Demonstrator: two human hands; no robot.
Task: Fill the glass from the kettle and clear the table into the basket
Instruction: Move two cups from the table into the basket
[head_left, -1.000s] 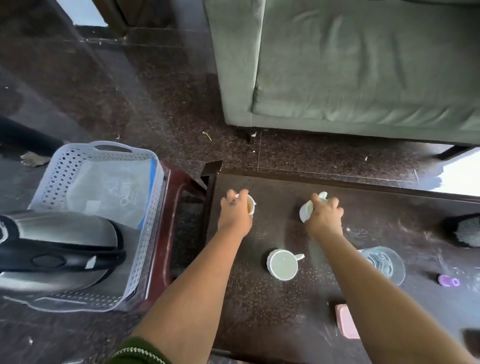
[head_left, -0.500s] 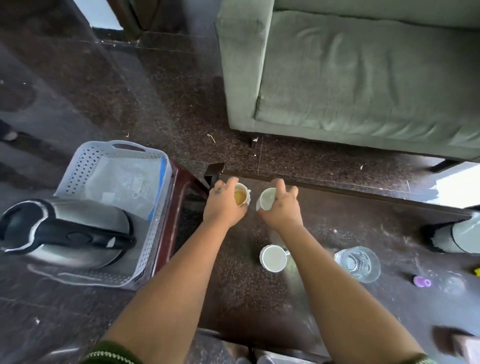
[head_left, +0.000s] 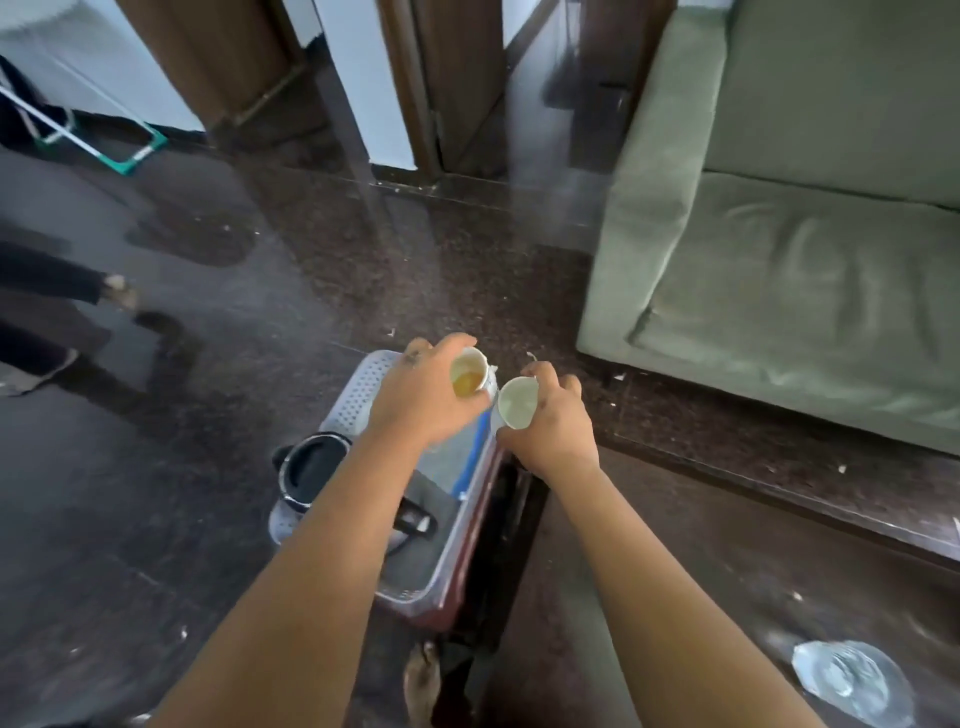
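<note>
My left hand (head_left: 415, 402) grips a small white cup (head_left: 470, 374) with a yellow stain inside. My right hand (head_left: 553, 423) grips a second white cup (head_left: 515, 404), which looks clean inside. Both cups hang tilted above the far end of the white perforated basket (head_left: 358, 392). The basket stands on a red-brown stool and holds the steel kettle (head_left: 311, 470) with its black handle. A glass (head_left: 852, 680) with water stands on the dark table (head_left: 727, 571) at the lower right.
A grey-green sofa (head_left: 805, 270) fills the right side beyond the table. Another person's legs (head_left: 62, 291) and a mop frame (head_left: 124, 150) are at the far left on the dark floor. My bare foot (head_left: 422, 680) shows below the stool.
Both hands have lifted their cups off the table and carried them left, over the basket. The view has swung left, so the third cup and the small items are out of frame.
</note>
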